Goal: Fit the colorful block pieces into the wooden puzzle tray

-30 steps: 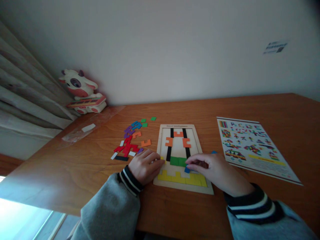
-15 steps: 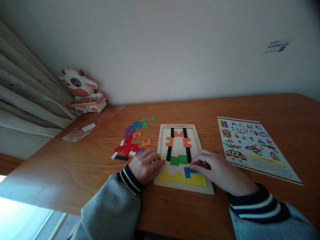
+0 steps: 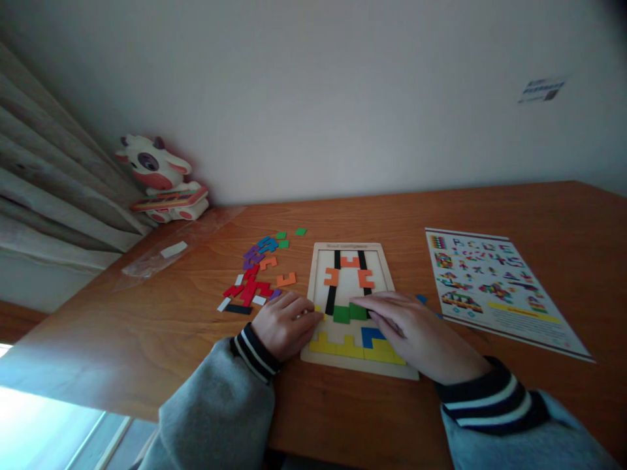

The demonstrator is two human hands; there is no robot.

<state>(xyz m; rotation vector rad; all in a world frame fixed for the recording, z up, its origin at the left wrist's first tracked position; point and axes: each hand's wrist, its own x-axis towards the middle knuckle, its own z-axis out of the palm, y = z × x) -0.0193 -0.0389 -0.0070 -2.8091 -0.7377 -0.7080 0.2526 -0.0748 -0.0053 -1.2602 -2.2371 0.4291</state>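
A wooden puzzle board (image 3: 316, 261) lies on the desk with black, orange, green, yellow and blue pieces set in it. My left hand (image 3: 287, 324) rests curled on the board's left lower edge, fingers bent on the frame. My right hand (image 3: 409, 329) lies flat over the board's right side, fingers stretched toward the green pieces (image 3: 349, 313). A blue piece (image 3: 369, 335) sits in the board just under that hand, above the yellow row (image 3: 343, 346).
Loose coloured pieces (image 3: 257, 277) are scattered left of the board. A printed pattern sheet (image 3: 494, 284) lies to the right. A cow-shaped toy (image 3: 161, 179) and a clear plastic bag (image 3: 166, 254) sit at the back left, by a curtain.
My right hand set the blue piece into the board above the yellow row, then opened and slid its fingers up to the green pieces. The left hand stayed put.
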